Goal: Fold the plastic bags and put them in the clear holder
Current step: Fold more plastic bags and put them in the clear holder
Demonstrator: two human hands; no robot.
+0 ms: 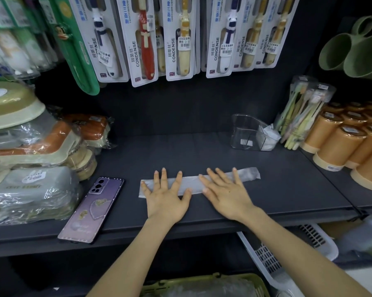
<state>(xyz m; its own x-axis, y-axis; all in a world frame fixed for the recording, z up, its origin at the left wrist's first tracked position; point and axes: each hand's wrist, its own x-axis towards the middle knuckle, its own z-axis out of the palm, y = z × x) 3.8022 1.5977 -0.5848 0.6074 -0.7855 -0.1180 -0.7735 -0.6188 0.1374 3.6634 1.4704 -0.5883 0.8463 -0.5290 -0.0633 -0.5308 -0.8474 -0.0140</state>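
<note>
Both grips are lying flat and wide, fingers straight and spread, curling round nothing: the left grip (167, 198) is pressing down on the left end of the bag (193, 183), and the right grip (225, 192) is pressing on its middle, just beside the left. The bag, folded into a long narrow strip, is lying across the front of the dark shelf (288, 189), running left to right and angling slightly away at its right end, which is sticking out past the right grip's fingertips. The holder (243, 129) is standing well behind and to the right of the grips, near the back of the shelf, with a folded white bag (269, 139) sitting in its right part. A phone (93, 209) is lying face down near the left grip, apart from the bag. Toothbrush packs (176, 37) are hanging above, and orange cups (335, 144) are standing at the right.
</note>
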